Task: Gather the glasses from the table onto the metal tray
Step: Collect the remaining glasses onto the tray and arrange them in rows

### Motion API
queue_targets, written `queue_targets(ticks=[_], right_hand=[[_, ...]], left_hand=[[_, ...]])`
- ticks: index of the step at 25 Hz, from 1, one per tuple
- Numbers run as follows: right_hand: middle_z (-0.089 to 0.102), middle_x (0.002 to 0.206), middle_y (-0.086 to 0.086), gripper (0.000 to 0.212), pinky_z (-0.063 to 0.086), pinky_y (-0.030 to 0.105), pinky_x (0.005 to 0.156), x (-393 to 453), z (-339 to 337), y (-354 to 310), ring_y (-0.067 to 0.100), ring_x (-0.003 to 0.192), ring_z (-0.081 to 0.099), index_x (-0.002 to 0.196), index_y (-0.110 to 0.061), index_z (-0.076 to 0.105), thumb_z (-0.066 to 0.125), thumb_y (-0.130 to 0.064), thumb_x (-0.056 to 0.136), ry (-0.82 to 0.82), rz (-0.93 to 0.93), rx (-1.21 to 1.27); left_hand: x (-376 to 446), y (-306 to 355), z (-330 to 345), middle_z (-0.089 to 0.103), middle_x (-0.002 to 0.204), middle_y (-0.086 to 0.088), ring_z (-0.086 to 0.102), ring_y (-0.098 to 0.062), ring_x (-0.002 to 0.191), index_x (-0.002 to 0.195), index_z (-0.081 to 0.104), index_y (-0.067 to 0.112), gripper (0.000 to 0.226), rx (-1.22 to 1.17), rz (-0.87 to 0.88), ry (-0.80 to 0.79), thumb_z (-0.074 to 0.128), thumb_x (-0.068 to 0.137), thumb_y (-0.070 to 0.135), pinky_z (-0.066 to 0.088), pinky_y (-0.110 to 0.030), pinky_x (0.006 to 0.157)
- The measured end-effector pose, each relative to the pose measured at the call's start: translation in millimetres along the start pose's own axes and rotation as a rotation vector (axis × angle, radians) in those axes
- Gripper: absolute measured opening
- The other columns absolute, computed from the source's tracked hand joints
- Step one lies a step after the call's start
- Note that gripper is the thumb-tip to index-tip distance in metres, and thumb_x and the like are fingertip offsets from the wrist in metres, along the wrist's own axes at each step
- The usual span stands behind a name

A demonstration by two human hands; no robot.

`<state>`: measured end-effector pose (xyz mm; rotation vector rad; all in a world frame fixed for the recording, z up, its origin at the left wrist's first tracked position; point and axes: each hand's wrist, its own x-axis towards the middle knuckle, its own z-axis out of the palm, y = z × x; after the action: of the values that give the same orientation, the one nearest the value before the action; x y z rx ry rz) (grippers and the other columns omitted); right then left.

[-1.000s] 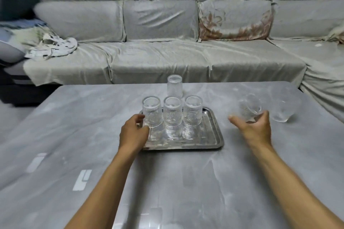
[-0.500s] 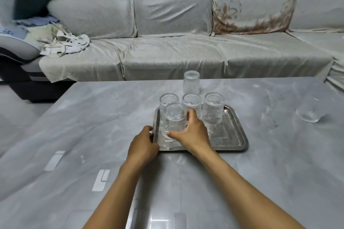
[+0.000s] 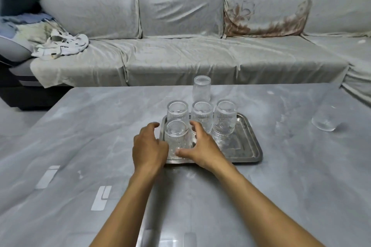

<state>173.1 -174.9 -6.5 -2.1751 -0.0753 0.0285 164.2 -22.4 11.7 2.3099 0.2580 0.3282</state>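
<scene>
A metal tray lies on the grey table. Three ribbed glasses stand in a row at its back: left, middle, right. A fourth ribbed glass stands at the tray's front left. My right hand curves loosely around its right side, thumb in front of its base, fingers apart. My left hand hovers open at the tray's left edge, beside the same glass. Another glass stands on the table just behind the tray. One more glass sits far right on the table.
A grey covered sofa runs along the far side of the table and wraps around the right. Crumpled cloth lies on its left end. White markings show on the near left of the table.
My right hand took a glass from the table's right, carried it left and set it on the tray's front left; its grip has now loosened. My left hand lifted off the tray's edge.
</scene>
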Motion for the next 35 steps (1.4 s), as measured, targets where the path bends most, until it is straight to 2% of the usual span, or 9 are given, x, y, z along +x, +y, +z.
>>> queue_targets(ticks=[3,8,13,17,21,24,28,32,35], right_hand=[[0.055,0.134,-0.004,0.074,0.045,0.03,0.094,-2.4,-46.8,2.2,0.015,0.117,0.054,0.133,-0.025,0.043,0.078,-0.03,0.068,0.204,-0.034,0.043],[0.054,0.133,-0.003,0.054,0.048,0.033,0.085,-13.7,-171.8,57.7,0.02,0.104,0.059,0.128,-0.023,0.047,0.067,-0.021,0.077,0.691,-0.022,-0.089],[0.007,0.16,0.006,0.08,0.03,0.048,0.105,-11.0,-279.9,136.6,0.035,0.138,0.022,0.149,-0.021,0.012,0.059,-0.021,0.083,0.534,0.463,-0.748],[0.047,0.137,0.013,0.045,0.04,0.045,0.096,4.0,-306.8,171.3,0.036,0.131,0.032,0.13,-0.011,0.043,0.053,-0.014,0.086,0.478,0.555,-0.797],[0.067,0.104,0.016,0.01,0.045,0.035,0.075,1.2,-303.9,163.7,0.036,0.098,0.058,0.09,-0.008,0.064,0.056,-0.015,0.087,0.639,0.401,-0.63],[0.072,0.088,0.008,0.016,0.054,0.036,0.075,-12.2,-269.2,118.5,0.024,0.08,0.066,0.084,-0.007,0.069,0.062,-0.021,0.089,0.713,0.354,-0.045],[0.072,0.074,0.01,0.012,0.061,0.041,0.067,-34.4,-189.9,31.8,0.023,0.065,0.07,0.081,-0.006,0.067,0.06,-0.01,0.09,0.272,0.322,0.946],[0.073,0.092,0.014,0.014,0.058,0.048,0.079,-50.0,-114.5,-20.6,0.03,0.083,0.07,0.093,-0.007,0.068,0.057,-0.016,0.093,0.016,0.302,1.035],[0.062,0.118,0.005,0.027,0.053,0.04,0.088,-53.3,-94.8,-24.0,0.021,0.095,0.064,0.116,-0.018,0.057,0.061,-0.018,0.089,0.108,0.125,0.639]], left_hand=[[-14.1,41.4,8.8,0.061,0.129,-0.007,0.053,-0.031,0.113,0.124,0.058,0.014,0.049,-0.099,0.297,0.108,0.055,0.077,-0.001,0.038,-0.031,0.093],[-47.2,86.6,47.4,0.057,0.135,-0.016,0.052,-0.036,0.123,0.129,0.057,0.009,0.057,0.1,0.621,-0.076,0.068,0.073,0.002,0.037,-0.047,0.104],[-37.9,65.8,62.1,0.052,0.14,-0.019,0.048,-0.042,0.128,0.127,0.059,0.01,0.061,0.419,0.576,-0.131,0.055,0.068,0.025,0.029,-0.063,0.105],[-30.2,54.9,61.1,0.051,0.141,-0.019,0.047,-0.041,0.129,0.127,0.059,0.011,0.061,0.487,0.578,-0.14,0.054,0.069,0.027,0.024,-0.062,0.11],[-34.6,65.6,57.7,0.055,0.137,-0.016,0.048,-0.038,0.127,0.125,0.06,0.011,0.053,0.43,0.538,-0.108,0.068,0.073,0.016,0.025,-0.058,0.111],[-35.1,73.6,49.9,0.062,0.127,-0.012,0.055,-0.034,0.119,0.121,0.062,0.01,0.05,0.238,0.562,-0.029,0.071,0.072,0.015,0.035,-0.046,0.106],[-47.0,89.7,35.2,0.057,0.126,0.014,0.053,-0.002,0.115,0.134,0.046,0.03,0.078,-0.321,0.352,-0.171,0.082,0.066,0.043,0.04,-0.021,0.096],[-46.7,84.8,16.4,0.071,0.109,0.006,0.068,-0.012,0.102,0.119,0.055,0.029,0.068,-0.789,0.259,-0.168,0.089,0.06,0.03,0.054,-0.026,0.085],[-39.3,78.2,4.0,0.07,0.102,0.01,0.069,-0.009,0.094,0.107,0.059,0.035,0.061,-0.774,0.291,-0.073,0.091,0.056,0.027,0.053,-0.019,0.078]])
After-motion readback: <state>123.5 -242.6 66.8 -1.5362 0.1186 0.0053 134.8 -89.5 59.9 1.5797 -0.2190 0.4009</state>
